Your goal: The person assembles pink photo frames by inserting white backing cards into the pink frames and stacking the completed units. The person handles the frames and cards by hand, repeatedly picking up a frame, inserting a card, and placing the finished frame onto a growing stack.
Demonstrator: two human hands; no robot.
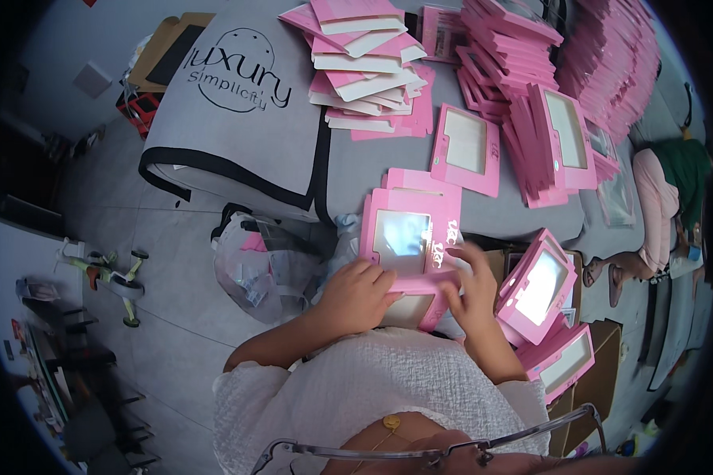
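Note:
A flattish pink box with a clear window [402, 235] rests in front of my body, its upper flap raised toward the couch. My left hand [355, 296] is closed on its lower left side, fingers bent over the crosswise pink fold. At the right edge is my right hand [474, 286], thumb and index finger apart and curved beside the fold; its fingertips seem to touch the cardboard. Below the fold, between both hands, shows a second window panel [406, 311]. I cannot tell whether it belongs to the same box.
Folded pink-and-white boxes [364, 71] are stacked on the grey couch [238, 162], beside piles of pink window boxes [519, 71]. More window boxes [537, 289] lean over a cardboard carton [602, 364] at right. A clear plastic bag [265, 269] stands left; another person [661, 198] sits far right.

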